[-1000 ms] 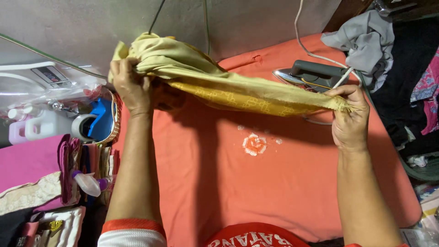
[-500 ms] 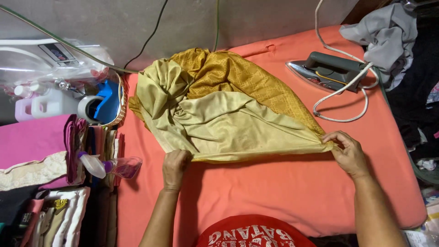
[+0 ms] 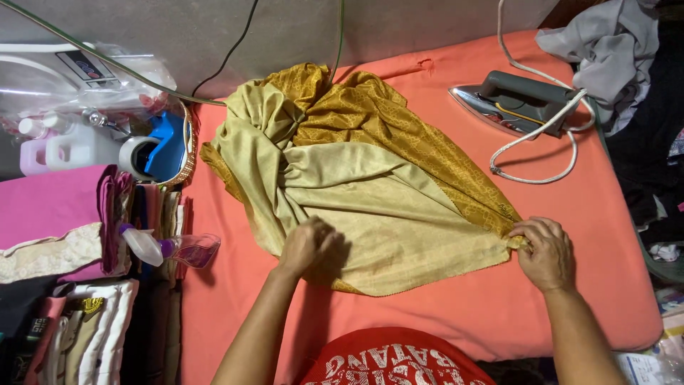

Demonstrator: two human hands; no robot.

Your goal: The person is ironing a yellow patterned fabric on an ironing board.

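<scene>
a pale gold and mustard cloth [image 3: 356, 185] lies spread on the orange ironing surface [image 3: 598, 235], bunched and twisted toward the far end, flatter toward the person. the mustard part runs along the right side down to the near right corner; the paler part fills the middle and left

left hand [image 3: 306, 244] rests knuckles up on the near middle of the cloth, fingers curled under, pressing the fabric down; whether it pinches a fold cannot be told from this angle. right hand [image 3: 545, 251] sits at the cloth's right corner, fingers curled in narrow, thumb and fingertips closed on the corner tip. the two hands are well apart, the lower edge of the cloth stretched between them

an iron [image 3: 516, 100] with a grey handle lies on the far right of the surface, apart from the cloth, its white cord [image 3: 531, 153] looping beside it. a grey garment [image 3: 605, 50] is heaped at the far right corner. left of the surface: a white jug [image 3: 71, 146], a blue item [image 3: 165, 146] next to it, a small spray bottle [image 3: 167, 247] lying on its side, and stacked folded textiles, pink [image 3: 50, 207] on top. the person's red shirt [image 3: 392, 360] shows at the bottom edge
</scene>
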